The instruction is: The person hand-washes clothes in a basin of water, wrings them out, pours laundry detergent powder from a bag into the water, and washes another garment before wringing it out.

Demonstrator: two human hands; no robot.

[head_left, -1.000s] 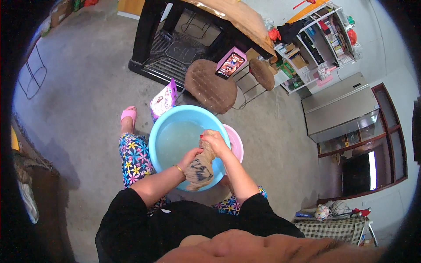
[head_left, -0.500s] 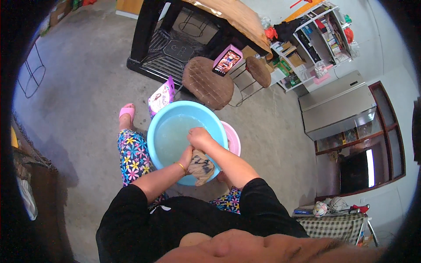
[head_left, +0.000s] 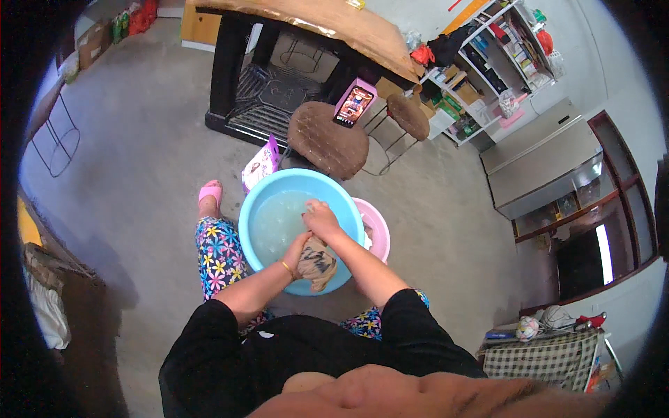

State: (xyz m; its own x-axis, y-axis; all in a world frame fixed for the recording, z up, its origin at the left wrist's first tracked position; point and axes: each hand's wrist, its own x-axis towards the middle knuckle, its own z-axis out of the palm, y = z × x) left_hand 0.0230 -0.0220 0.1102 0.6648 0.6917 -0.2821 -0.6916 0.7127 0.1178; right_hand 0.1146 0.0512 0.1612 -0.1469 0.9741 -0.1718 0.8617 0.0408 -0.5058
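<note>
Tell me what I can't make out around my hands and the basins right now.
Head view, hidden: the upper part of the cloth, covered by the left hand and right hand.
Head view, hidden: the left side of the pink basin, behind the blue basin.
Head view, too small: details on the phone screen.
Head view, cut off: the far-left stool, by the dark lens rim.

Brought the right hand (head_left: 322, 219) leftward, close beside the left hand (head_left: 300, 252), since 1.0 s ago. Shortened the visible length of dark-marked tan cloth (head_left: 318, 265), now bunched mostly below the hands.
</note>
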